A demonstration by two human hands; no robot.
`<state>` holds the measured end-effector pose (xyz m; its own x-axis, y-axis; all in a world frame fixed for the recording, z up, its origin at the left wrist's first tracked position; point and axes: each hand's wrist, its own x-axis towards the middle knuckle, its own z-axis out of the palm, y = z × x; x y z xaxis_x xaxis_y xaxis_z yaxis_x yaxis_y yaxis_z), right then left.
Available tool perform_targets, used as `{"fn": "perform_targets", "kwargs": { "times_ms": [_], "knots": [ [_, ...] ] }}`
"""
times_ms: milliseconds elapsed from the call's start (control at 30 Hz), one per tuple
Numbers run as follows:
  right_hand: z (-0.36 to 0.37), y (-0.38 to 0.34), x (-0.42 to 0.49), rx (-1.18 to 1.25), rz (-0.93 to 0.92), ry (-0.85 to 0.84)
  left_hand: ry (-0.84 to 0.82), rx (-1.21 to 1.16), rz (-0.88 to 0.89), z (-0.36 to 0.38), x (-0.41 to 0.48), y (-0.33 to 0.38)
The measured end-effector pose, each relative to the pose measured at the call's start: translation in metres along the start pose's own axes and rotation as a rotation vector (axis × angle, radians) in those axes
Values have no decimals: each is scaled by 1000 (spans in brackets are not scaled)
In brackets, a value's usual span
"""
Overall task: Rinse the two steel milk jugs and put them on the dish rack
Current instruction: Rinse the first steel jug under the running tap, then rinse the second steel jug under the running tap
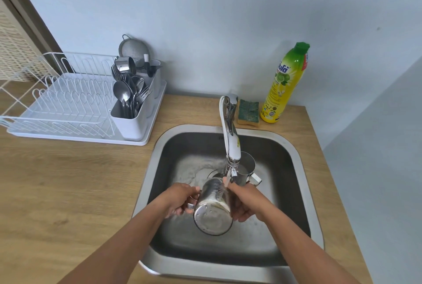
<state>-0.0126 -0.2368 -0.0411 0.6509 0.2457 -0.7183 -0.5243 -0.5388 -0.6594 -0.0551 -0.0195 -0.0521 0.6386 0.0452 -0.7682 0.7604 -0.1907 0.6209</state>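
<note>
A steel milk jug (213, 209) is held tipped over the sink (294, 153), its base toward me and its mouth under the running tap (231, 144). My left hand (180, 200) grips the jug's handle on the left side. My right hand (245, 203) wraps the jug's right wall, fingers in the water stream. A second steel milk jug (247, 166) stands upright in the sink behind the tap, its handle pointing right. The white dish rack (68, 105) sits on the counter at the left, its plate slots bare.
The rack's cutlery holder (132, 110) is full of spoons and forks, with a steel cup and a strainer behind it. A green sponge (248, 113) and a yellow dish soap bottle (284, 84) stand behind the sink. A wall closes the right side.
</note>
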Motion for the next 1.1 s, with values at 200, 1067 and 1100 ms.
{"fn": "perform_targets", "kwargs": {
  "times_ms": [200,1067,1100],
  "knots": [
    [-13,15,9,-5,36,175,40,129,45,-12,-6,11],
    [-4,48,32,9,-127,483,467,-450,183,-16,63,-18],
    [-1,49,29,40,-131,473,467,-451,177,-16,67,-22]
  ]
}}
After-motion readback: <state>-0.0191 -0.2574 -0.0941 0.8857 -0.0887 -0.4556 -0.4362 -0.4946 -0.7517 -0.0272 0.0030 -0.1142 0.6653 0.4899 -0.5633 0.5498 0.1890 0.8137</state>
